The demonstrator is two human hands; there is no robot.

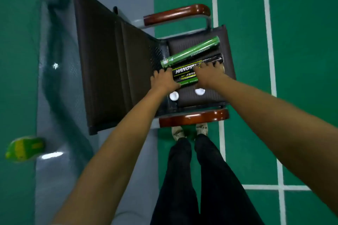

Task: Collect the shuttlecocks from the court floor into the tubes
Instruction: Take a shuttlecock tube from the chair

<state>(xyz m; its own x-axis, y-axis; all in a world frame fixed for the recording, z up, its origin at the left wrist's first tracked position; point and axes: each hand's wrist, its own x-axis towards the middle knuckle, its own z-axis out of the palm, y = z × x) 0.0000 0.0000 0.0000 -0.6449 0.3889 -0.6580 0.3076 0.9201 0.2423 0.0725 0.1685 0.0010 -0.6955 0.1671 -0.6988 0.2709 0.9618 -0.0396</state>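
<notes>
With left hand [162, 80] at its end and right hand [206, 74] mid-length, gripped black tube [184, 74] on seat [210, 97], just beside green tube [193, 50], between armrests [193, 118].

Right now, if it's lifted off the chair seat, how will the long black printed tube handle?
Long black printed tube: probably rigid, since it lies straight under the left hand and right hand. Round and lying on its side on the brown woven chair seat, so it could roll once released. Glossy surface may be somewhat slippery.
</notes>
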